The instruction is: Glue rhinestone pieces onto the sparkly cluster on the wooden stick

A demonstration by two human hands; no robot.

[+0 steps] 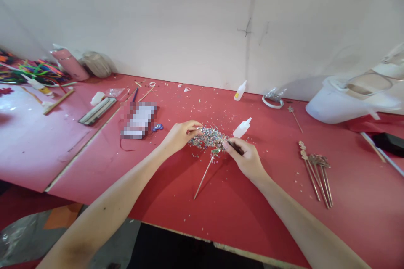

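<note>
A pile of small glittering multicoloured rhinestones or sequins lies on the red table. My left hand reaches its left edge, fingers loosely bent with a gap by the thumb and nothing visible in them. On the other side, my right hand is closed around a slim dark tool, largely hidden by the fingers; its kind is unclear. Close to the right fingertips, a thin metallic hair stick lies aslant, its sparkly green-and-gold head at the pile's near edge. Just behind the right hand stands a tilted white glue bottle.
Another glue bottle stands near the wall. Several finished-looking hair sticks lie at right, before a white tub. Leftward are a blurred phone-like rectangle, a small blue object, a long case and a pink bottle.
</note>
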